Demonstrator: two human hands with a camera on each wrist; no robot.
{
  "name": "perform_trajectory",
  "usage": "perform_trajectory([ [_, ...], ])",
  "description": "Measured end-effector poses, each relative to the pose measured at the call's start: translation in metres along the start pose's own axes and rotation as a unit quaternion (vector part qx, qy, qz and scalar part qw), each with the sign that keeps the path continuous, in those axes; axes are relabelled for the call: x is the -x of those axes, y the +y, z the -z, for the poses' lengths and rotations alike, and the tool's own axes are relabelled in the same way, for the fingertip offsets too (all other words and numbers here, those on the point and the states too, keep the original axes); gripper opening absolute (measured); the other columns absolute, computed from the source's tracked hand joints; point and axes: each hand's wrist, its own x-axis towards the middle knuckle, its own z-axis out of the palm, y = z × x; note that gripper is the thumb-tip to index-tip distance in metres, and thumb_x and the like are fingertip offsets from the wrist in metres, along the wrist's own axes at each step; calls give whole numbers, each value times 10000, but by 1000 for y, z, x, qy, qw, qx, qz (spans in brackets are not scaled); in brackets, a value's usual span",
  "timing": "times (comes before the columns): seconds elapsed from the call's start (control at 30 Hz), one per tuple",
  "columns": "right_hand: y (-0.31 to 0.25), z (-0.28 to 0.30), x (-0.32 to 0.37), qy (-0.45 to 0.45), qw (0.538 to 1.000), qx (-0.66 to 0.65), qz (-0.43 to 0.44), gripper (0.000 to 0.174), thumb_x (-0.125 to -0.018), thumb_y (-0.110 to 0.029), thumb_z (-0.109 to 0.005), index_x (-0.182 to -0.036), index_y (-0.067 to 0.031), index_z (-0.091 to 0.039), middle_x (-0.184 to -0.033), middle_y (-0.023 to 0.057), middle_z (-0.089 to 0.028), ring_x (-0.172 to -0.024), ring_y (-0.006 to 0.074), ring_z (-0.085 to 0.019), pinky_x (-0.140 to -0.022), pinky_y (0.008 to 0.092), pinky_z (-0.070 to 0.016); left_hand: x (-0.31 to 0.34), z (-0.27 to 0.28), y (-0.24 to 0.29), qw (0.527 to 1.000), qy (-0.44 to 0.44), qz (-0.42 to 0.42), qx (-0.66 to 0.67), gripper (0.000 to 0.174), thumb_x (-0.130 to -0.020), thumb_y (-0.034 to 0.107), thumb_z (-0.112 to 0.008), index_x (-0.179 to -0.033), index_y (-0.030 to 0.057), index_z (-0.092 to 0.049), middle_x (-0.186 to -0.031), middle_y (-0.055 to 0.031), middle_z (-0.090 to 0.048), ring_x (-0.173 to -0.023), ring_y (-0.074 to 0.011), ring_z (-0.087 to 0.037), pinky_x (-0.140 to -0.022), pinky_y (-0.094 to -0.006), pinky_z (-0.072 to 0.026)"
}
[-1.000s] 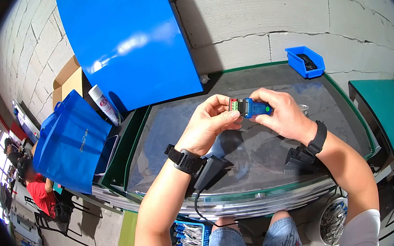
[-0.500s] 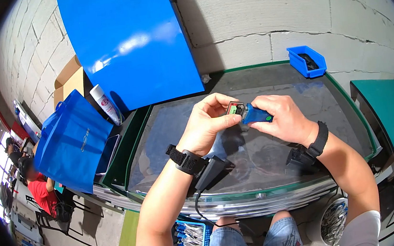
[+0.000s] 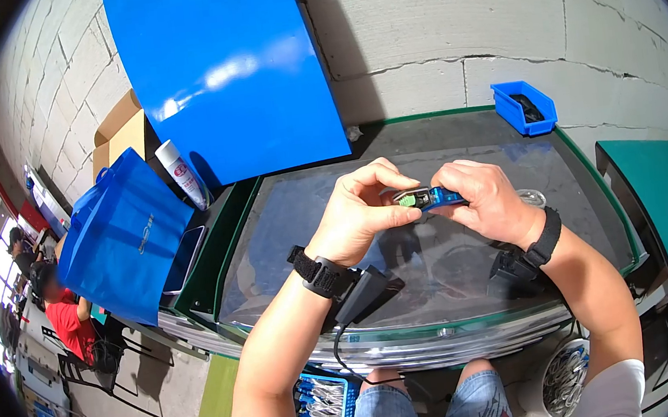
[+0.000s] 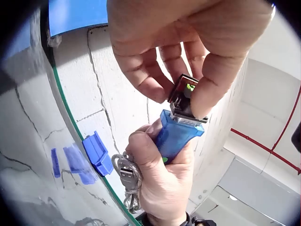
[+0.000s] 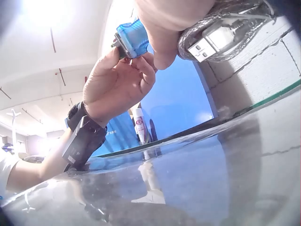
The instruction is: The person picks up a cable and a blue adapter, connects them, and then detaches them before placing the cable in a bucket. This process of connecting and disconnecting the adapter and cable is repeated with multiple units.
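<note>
Above the bench my left hand (image 3: 351, 216) pinches a small terminal-block board (image 4: 188, 96) between thumb and fingers. Green terminals show on the board. My right hand (image 3: 486, 196) grips a translucent blue adapter (image 4: 178, 137) with a green dot on its side. The adapter's metal connector end meets the board's connector in the left wrist view. A coiled clear-grey cable (image 4: 133, 193) with a USB plug (image 5: 211, 45) hangs beside my right hand. Parts of the board are hidden behind my left thumb.
On the bench (image 3: 310, 292) a blue bin (image 3: 525, 109) with dark parts stands at the back right. A spray can (image 3: 181, 174) and a blue bag (image 3: 125, 234) stand at the left. Below are a blue basket (image 3: 323, 413) and a white bucket (image 3: 560, 380) of cables.
The adapter and board have turned from face-up to nearly edge-on in the head view and shifted slightly right. Both hands keep their hold, the left fingers repositioned around the board.
</note>
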Motion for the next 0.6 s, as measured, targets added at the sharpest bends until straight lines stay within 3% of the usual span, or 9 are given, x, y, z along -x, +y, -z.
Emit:
perform_trajectory([
  [0.27, 11, -8, 2, -23, 994, -104, 5, 308, -653, -15, -713, -851, -45, -480, -782, 97, -531, -730, 303, -539, -623, 379, -428, 2, -4, 0, 995, -97, 7, 10, 401, -584, -105, -755, -943, 52, -670, -949, -43, -564, -830, -126, -550, -729, -245, -463],
  [0.6, 12, -11, 3, -32, 991, -131, -15, 343, -649, -4, -724, -870, -44, -465, -794, 98, -518, -730, 309, -534, -629, 378, -427, 2, -6, 6, 994, -106, 20, 1, 429, -583, -84, -764, -978, 52, -666, -980, -25, -546, -839, -106, -504, -726, -234, -418],
])
